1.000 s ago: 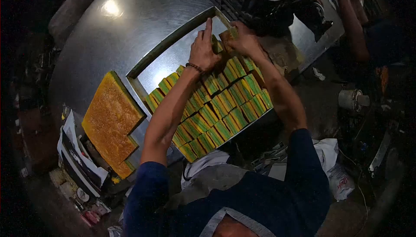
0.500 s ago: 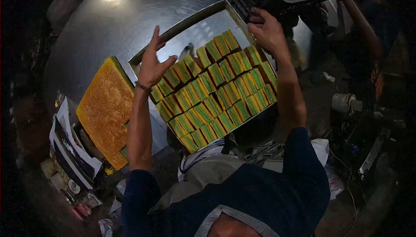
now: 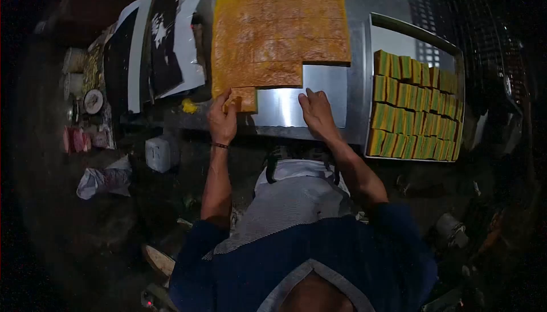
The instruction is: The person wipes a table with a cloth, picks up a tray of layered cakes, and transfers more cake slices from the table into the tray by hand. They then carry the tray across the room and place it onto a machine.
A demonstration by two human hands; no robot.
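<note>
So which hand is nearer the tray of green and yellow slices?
Right. The right hand lies flat on the bare steel table, just left of the tray. The left hand is farther left, gripping a cut piece of the orange slab.

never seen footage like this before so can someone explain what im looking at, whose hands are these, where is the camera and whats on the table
There is no machine here. The camera sits on a person's head and looks down, so you see their own two arms reaching out from the dark blue sleeves at the bottom. The bent, rounded edges come from the wide lens.

The surface is a shiny metal table. On it lies a big orange-brown cake slab, scored into squares. To the right stands a metal tray filled with rows of cut green and yellow cake pieces. On the left lie printed sheets and small clutter.

The left hand grips a small cake square at the slab's near corner. The right hand rests flat on the bare metal, holding nothing.
</note>
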